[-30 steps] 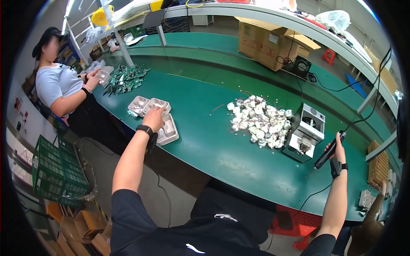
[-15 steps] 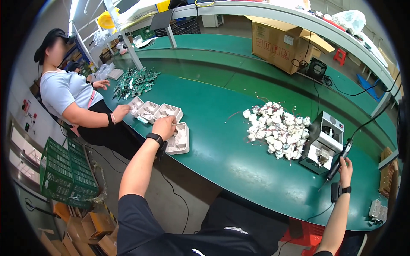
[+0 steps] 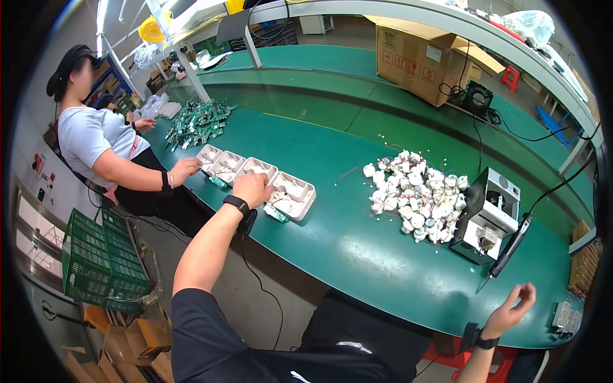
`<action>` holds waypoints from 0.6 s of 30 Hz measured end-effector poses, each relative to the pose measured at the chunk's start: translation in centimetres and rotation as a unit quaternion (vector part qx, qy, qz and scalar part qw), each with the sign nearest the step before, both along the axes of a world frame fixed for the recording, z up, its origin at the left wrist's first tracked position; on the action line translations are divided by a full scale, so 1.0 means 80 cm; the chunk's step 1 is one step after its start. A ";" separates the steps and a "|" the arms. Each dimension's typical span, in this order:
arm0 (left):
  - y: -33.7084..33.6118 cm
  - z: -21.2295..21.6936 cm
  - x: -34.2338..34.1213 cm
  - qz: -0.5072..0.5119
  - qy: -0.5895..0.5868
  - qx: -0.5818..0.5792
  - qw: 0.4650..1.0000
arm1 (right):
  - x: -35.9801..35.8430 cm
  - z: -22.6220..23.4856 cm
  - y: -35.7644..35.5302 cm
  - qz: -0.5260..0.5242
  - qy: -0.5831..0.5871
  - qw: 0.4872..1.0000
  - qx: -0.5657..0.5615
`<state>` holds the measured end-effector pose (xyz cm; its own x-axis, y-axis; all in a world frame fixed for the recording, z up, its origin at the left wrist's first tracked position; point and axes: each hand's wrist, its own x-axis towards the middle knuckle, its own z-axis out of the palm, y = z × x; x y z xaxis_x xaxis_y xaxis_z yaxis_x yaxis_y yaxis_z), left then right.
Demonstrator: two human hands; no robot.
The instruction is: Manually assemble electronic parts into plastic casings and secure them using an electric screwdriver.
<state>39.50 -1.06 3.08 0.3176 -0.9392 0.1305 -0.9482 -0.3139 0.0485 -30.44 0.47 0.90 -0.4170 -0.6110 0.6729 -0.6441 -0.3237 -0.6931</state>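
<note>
My left hand (image 3: 253, 190) is over the near-left table edge, its bent fingers at the left end of the nearest light-grey moulded tray (image 3: 305, 205). Those fingertips are partly hidden, so what they grip cannot be told. Small white parts and thin wires lie in this tray. A green circuit board (image 3: 276, 214) sticks out at its near side, beside my hand. My right hand (image 3: 509, 311) is raised near the front right edge, fingers loosely curved and apart, holding nothing. Above it an electric screwdriver (image 3: 513, 245) hangs tilted on its cable, tip downward, apart from the hand.
More grey trays (image 3: 228, 167) continue leftward, where a co-worker's hand (image 3: 185, 170) touches one. Behind are piled circuit boards (image 3: 199, 124). White wired parts (image 3: 418, 198) heap mid-right beside a metal-and-black machine (image 3: 488, 217). A cardboard box (image 3: 412, 64) stands at the back.
My right hand has let go of the screwdriver and moved down toward me. The nearest tray has shifted right and turned in line with the others; a circuit board now shows beside it.
</note>
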 end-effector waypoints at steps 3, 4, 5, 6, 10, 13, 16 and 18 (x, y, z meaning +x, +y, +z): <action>-0.003 0.014 0.032 -0.057 0.106 -0.028 0.992 | 0.048 -0.013 0.044 0.050 0.048 0.997 0.016; -0.005 0.019 0.052 -0.030 0.163 -0.059 0.984 | 0.066 -0.015 0.058 0.086 0.067 0.993 0.037; -0.009 0.025 0.072 -0.004 0.219 -0.089 0.972 | 0.088 -0.012 0.070 0.119 0.060 0.987 0.091; -0.013 0.024 0.093 -0.006 0.219 -0.086 0.972 | 0.108 -0.007 0.081 0.152 0.054 0.976 0.145; -0.024 -0.001 0.170 0.151 -0.013 -0.087 0.985 | 0.176 -0.009 0.090 0.236 0.077 0.945 0.211; -0.016 -0.032 0.226 0.222 0.016 -0.052 0.974 | 0.222 -0.005 0.081 0.342 0.097 0.910 0.213; -0.006 -0.049 0.240 0.219 0.070 -0.040 0.973 | 0.248 0.000 0.072 0.406 0.170 0.881 0.176; -0.001 -0.055 0.236 0.187 0.073 -0.042 0.979 | 0.262 0.002 0.071 0.413 0.126 0.876 0.216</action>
<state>58.37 -1.12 -1.28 0.6577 -0.7420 0.1302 -0.7492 -0.6262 0.2157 -9.51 6.11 1.05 0.4156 -0.8547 0.3111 -0.4648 -0.4936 -0.7351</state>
